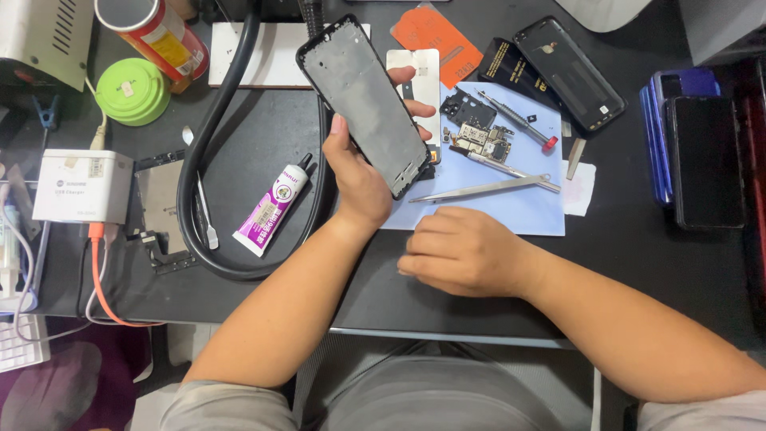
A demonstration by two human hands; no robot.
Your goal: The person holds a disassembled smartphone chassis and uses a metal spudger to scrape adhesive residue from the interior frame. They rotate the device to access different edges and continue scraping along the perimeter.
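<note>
My left hand [359, 172] holds a black phone frame [363, 100] up over the desk, tilted, its inner side towards me, thumb on the left edge and fingers on the right edge. My right hand [463, 251] rests on the desk near its front edge with the fingers curled under, holding nothing that I can see. Just beyond it, on a light blue mat [527, 211], lie metal tweezers [483, 190], a small circuit board [483, 144] and a screwdriver with a red end [523, 124]. A purple and white glue tube [273, 206] lies to the left of my left wrist.
A thick black hose [195, 160] loops across the left of the desk. A white charger box [82, 185], a green round container [134, 90] and a red can [159, 32] stand at left. A black back cover [570, 72], an orange card [437, 36] and stacked phones [694, 156] lie at right.
</note>
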